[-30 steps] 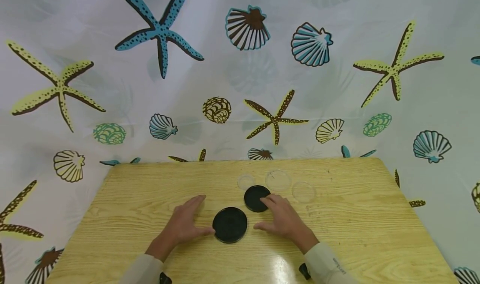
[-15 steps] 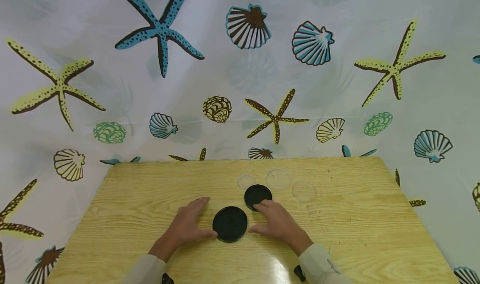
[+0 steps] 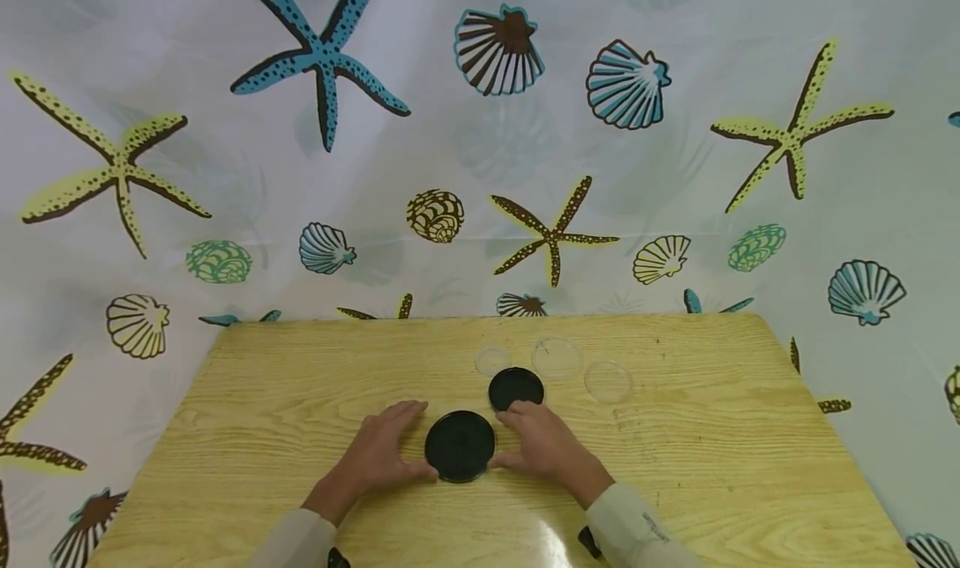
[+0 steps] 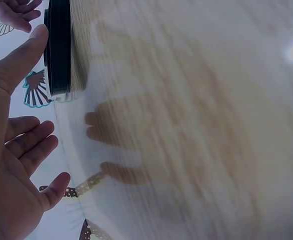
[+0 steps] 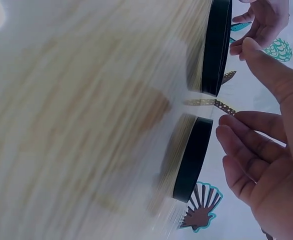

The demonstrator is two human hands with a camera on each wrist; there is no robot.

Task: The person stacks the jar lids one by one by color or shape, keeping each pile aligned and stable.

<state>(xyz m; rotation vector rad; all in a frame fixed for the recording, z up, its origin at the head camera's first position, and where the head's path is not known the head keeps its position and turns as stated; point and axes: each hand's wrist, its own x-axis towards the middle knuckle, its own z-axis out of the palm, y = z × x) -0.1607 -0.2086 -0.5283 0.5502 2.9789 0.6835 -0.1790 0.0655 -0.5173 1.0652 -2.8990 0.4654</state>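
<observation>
With left hand and right hand apart, unclenched, flanking the larger black disc on the surface, we should steady it evenly from both sides, clear of the smaller disc.

Soft light covered the desk, with white glare to the near right of the larger black disc. In the dimmer wrist views, the wood grain beside that disc looked smeared.
</observation>
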